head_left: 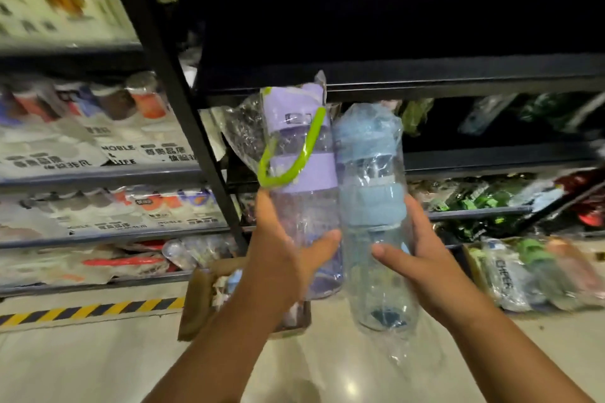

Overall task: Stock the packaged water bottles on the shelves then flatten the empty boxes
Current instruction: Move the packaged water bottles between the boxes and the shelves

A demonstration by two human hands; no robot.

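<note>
Two wrapped bottles held up before a dark shelf unit. The left hand (288, 245) grips the purple bottle (301, 173) round its lower body, and its fingers (265, 206) curl behind the clear wrap with the thumb across the front. The right hand (425, 258) grips the blue bottle (373, 206) in the same way, also low on the body. Both bottles stand roughly upright, caps up and side by side. They touch or nearly touch along their length, just below the front edge of the shelf (458, 82). A green strap (288, 154) loops down the purple bottle's front inside the wrap. A cardboard box (199, 298) sits on the floor (98, 363) below the hands, close to the unit's upright post (183, 101). It appears to hold more wrapped goods, so the stocking is judged unfinished and the flattening not yet due.

The step in hand is judged to be setting the pair on a shelf. Because the grip is low and the wrap is slick and loose at both ends, each bottle should be held firmly. The caps should be kept clear of the shelf's front edge. Each base should be seated flat, one bottle at a time, before the fingers let go.
</note>
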